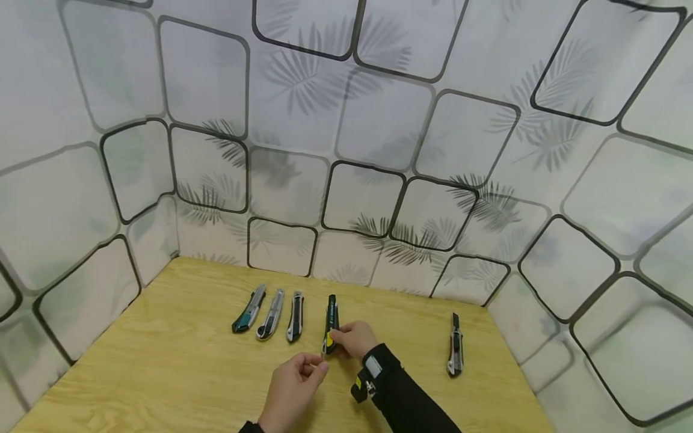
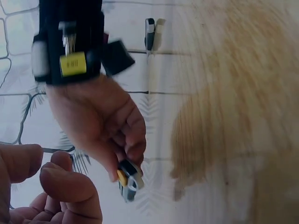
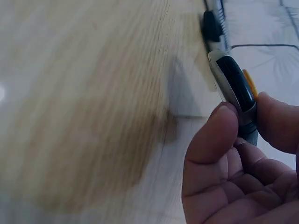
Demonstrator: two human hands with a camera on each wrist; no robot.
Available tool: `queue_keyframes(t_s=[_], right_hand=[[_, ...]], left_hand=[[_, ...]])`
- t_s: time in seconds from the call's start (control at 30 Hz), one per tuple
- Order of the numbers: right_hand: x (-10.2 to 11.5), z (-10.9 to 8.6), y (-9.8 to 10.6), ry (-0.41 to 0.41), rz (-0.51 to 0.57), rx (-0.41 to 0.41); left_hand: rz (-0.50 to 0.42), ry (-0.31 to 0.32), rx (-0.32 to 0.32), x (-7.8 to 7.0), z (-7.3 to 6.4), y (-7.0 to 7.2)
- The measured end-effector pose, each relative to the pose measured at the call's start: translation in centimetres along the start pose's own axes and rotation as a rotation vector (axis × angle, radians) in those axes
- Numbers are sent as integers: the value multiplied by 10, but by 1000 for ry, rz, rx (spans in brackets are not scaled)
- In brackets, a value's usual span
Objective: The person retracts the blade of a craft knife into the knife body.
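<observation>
Between thumb and fingers, my right hand (image 1: 356,340) pinches a dark utility knife (image 1: 332,316) with a yellow slider, near its lower end. Its rounded silver-and-black end shows close up in the right wrist view, where the knife (image 3: 236,84) sits between thumb and index finger. My left hand (image 1: 294,383) is just below that end, fingers loosely bent. The left wrist view shows a gap between the left thumb and fingers, with nothing in it. Left of the held knife lie a teal-and-grey knife (image 1: 249,309), a silver knife (image 1: 271,315) and a silver-and-black knife (image 1: 295,317).
Another utility knife (image 1: 456,346) lies alone on the right side of the wood-grain table (image 1: 162,349). A patterned curtain (image 1: 292,120) with squares and leaves surrounds the table's back and sides. A black wrist camera (image 1: 360,386) hangs below the right cuff.
</observation>
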State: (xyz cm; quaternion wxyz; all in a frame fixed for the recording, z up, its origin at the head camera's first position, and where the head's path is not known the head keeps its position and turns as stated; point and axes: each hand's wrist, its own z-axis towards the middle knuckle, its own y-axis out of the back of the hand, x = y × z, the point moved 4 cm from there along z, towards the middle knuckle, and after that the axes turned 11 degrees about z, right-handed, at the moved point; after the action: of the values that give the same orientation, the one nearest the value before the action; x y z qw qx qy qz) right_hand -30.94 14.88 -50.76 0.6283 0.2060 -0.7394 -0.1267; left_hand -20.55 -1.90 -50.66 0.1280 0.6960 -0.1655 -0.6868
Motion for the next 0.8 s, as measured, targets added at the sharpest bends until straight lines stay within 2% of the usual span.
queue_keyframes(t_s=[0.07, 0.17, 0.27, 0.37, 0.47, 0.53, 0.6, 0.7, 0.8], right_hand=[[-2, 10, -6, -29, -33, -22], [-3, 19, -13, -71, -28, -59], [2, 24, -16, -28, -95, -107], [6, 26, -17, 55, -174, -150], [3, 28, -11, 109, -190, -170], [0, 26, 4, 142, -199, -193], [-4, 24, 28, 157, -236, -224], [-14, 15, 82, 124, -310, -285], [-34, 4, 142, 38, -409, -366]], left_hand=[[-3, 1, -5, 1, -1, -1], [-12, 8, -11, 2, -1, -3], [-7, 15, -16, 2, -1, -4], [0, 2, -25, 1, -1, -3], [-7, -12, -30, 1, 0, -2], [-11, -12, -26, 0, 0, -3], [-11, -6, -18, -1, 1, -5], [-2, -1, -11, -2, 0, -6], [6, -7, -11, -2, 0, -6]])
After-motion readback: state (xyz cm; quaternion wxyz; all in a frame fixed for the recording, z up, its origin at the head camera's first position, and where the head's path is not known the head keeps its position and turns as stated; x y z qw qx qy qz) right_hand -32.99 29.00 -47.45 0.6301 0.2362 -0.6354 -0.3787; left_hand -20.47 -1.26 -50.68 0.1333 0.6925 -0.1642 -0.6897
